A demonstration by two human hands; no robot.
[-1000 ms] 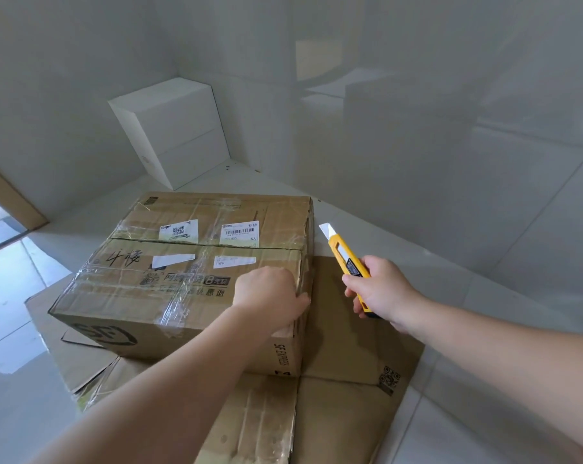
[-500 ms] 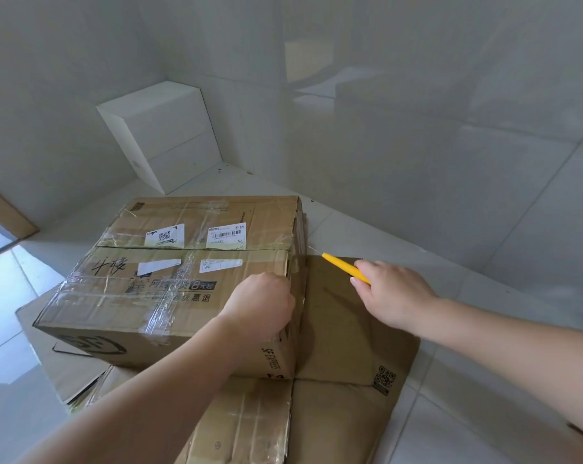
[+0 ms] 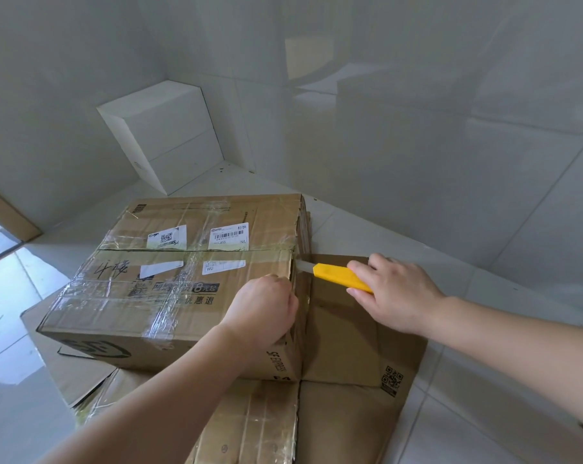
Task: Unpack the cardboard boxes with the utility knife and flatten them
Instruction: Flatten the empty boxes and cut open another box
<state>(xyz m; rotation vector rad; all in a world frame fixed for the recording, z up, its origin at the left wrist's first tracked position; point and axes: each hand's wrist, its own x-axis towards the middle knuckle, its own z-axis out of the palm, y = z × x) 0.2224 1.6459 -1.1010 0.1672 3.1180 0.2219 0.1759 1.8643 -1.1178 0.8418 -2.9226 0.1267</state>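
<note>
A taped brown cardboard box [image 3: 169, 289] with white labels sits on flattened cardboard [image 3: 347, 360] on the floor. My left hand [image 3: 263, 309] rests curled on the box's near right top corner, fingers bent over its edge. My right hand [image 3: 393, 293] grips a yellow utility knife [image 3: 337, 274]. The knife's blade points left and meets the right end of the box's centre tape seam.
A white box [image 3: 162, 132] stands in the corner against the tiled walls. More flattened cardboard [image 3: 249, 426] lies under and in front of the taped box. White floor tiles surround the pile; a doorway edge shows at far left.
The right hand has turned the knife from upright to level and brought its blade left to the seam at the box's right edge. The left hand stays on the corner.
</note>
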